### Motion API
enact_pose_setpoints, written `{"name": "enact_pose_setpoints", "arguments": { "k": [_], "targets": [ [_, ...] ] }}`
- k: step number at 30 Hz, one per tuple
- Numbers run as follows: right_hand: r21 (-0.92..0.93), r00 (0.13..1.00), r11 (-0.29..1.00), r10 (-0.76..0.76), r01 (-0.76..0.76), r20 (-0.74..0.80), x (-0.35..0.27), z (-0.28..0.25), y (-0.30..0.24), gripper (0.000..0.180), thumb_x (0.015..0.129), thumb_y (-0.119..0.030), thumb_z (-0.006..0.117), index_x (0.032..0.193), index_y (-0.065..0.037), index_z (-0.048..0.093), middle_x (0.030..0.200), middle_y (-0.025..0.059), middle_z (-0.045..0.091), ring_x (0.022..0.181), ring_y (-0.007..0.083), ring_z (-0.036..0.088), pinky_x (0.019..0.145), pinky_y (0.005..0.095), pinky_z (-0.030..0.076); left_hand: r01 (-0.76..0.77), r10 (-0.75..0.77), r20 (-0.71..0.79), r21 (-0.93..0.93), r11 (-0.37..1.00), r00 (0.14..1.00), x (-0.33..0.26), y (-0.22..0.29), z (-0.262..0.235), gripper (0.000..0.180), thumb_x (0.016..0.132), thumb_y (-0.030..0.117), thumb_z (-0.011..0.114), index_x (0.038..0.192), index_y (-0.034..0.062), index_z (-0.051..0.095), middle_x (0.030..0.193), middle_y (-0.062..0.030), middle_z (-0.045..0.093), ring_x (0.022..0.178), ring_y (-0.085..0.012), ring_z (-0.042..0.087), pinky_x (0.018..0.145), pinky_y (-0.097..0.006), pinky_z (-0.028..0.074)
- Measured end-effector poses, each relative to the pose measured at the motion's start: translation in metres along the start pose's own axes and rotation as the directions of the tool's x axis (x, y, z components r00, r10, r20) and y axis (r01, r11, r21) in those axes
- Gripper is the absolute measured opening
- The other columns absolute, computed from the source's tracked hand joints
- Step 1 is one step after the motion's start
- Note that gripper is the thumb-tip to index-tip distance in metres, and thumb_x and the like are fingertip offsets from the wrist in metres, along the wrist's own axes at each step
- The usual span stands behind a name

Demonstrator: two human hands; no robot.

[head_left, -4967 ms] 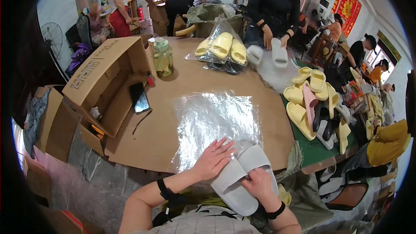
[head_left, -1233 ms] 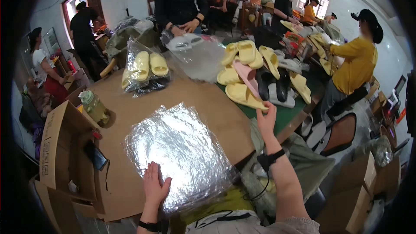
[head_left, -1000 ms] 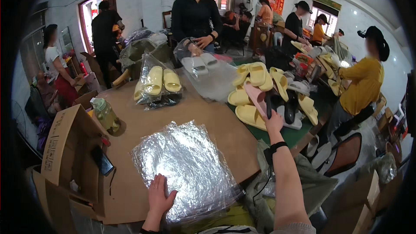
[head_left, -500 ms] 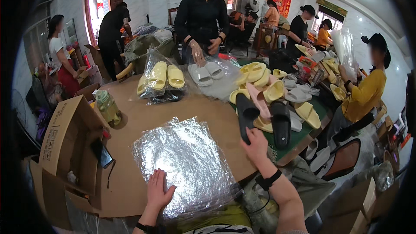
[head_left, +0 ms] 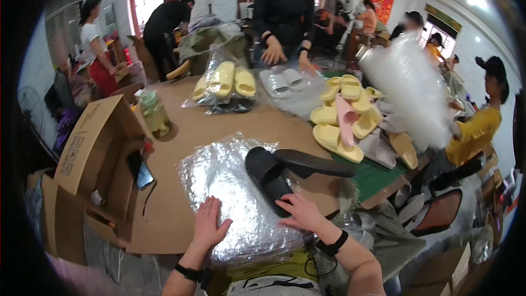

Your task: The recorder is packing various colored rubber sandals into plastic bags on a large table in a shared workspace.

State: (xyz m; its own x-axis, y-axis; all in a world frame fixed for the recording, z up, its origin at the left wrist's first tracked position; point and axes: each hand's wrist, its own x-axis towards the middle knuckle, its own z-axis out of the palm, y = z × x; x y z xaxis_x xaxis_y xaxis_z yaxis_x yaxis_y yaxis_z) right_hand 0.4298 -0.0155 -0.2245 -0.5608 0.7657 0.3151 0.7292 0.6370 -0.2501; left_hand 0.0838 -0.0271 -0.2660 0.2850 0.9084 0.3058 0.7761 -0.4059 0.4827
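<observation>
1. While the left hand (head_left: 210, 225) lies flat and open, palm down, on the clear plastic bag (head_left: 230, 197), the right hand (head_left: 298, 214) rests with spread fingers on the heel of one black slipper (head_left: 267, 178); I cannot tell whether it grips it.
2. There are two black slippers: the first lies sole-down on the bag, and the second black slipper (head_left: 315, 163) lies tilted on its edge, touching the first and reaching out over the brown table (head_left: 181, 131).
3. One open cardboard box (head_left: 93, 153) stands at the left table edge, with one phone (head_left: 142, 170) inside.
4. One jar (head_left: 154, 114) stands near the box.
5. One bagged pair of yellow slippers (head_left: 227, 79) lies farther back.
6. A heap of loose yellow, pink and beige slippers (head_left: 350, 123) lies to the right, too overlapped to count.
7. One person in black (head_left: 285, 11) stands across the table over a white pair (head_left: 282, 81).
</observation>
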Motion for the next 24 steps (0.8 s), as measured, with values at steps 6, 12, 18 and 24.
{"name": "enact_pose_setpoints", "arguments": {
  "k": [6, 12, 18, 24],
  "targets": [
    [0.915, 0.704, 0.209, 0.703, -0.346, 0.106, -0.023, -0.04, 0.042, 0.052, 0.088, -0.019, 0.076, 0.134, -0.004, 0.058, 0.122, 0.0058, 0.064, 0.102, 0.0125, 0.06, 0.08, 0.0265, 0.051, 0.023, -0.024, 0.011, 0.054, 0.998, 1.0, -0.011, -0.015, 0.002, 0.077, 0.083, 0.039, 0.07, 0.14, -0.0055, 0.043, 0.145, -0.0296, 0.045, 0.139, -0.0451, 0.038, 0.118, -0.054, 0.024],
    [0.902, 0.532, 0.149, 0.841, -0.405, 0.1, -0.104, -0.078, 0.051, 0.028, 0.091, -0.015, 0.072, 0.117, -0.002, 0.069, 0.102, 0.0038, 0.071, 0.084, 0.0076, 0.064, 0.067, 0.0233, 0.05, 0.079, -0.08, 0.034, 0.029, 0.996, 0.996, -0.007, -0.009, 0.002, 0.08, 0.083, 0.038, 0.071, 0.143, -0.0052, 0.041, 0.146, -0.0285, 0.045, 0.139, -0.0431, 0.038, 0.119, -0.053, 0.024],
    [0.036, 0.09, 0.445, 0.258, -0.895, -0.962, -0.17, -0.209, 0.165, 0.053, 0.082, -0.026, 0.08, 0.123, -0.001, 0.058, 0.125, 0.013, 0.059, 0.109, 0.0323, 0.057, 0.093, 0.0423, 0.046, 0.048, -0.05, 0.037, 0.061, 0.997, 0.998, -0.005, -0.008, 0.001, 0.08, 0.082, 0.037, 0.072, 0.143, -0.0048, 0.041, 0.147, -0.0277, 0.044, 0.14, -0.0422, 0.037, 0.119, -0.053, 0.023],
    [0.646, 0.067, 0.194, 0.974, -0.739, -0.215, -0.182, -0.229, 0.256, 0.087, 0.079, -0.048, 0.08, 0.139, 0.007, 0.049, 0.126, 0.0158, 0.063, 0.113, 0.0262, 0.06, 0.094, 0.0347, 0.046, 0.051, -0.055, 0.038, 0.104, 0.993, 0.998, -0.013, -0.017, -0.005, 0.079, 0.082, 0.037, 0.073, 0.141, -0.0048, 0.042, 0.147, -0.0282, 0.043, 0.141, -0.0426, 0.036, 0.119, -0.053, 0.023]
  ]
}}
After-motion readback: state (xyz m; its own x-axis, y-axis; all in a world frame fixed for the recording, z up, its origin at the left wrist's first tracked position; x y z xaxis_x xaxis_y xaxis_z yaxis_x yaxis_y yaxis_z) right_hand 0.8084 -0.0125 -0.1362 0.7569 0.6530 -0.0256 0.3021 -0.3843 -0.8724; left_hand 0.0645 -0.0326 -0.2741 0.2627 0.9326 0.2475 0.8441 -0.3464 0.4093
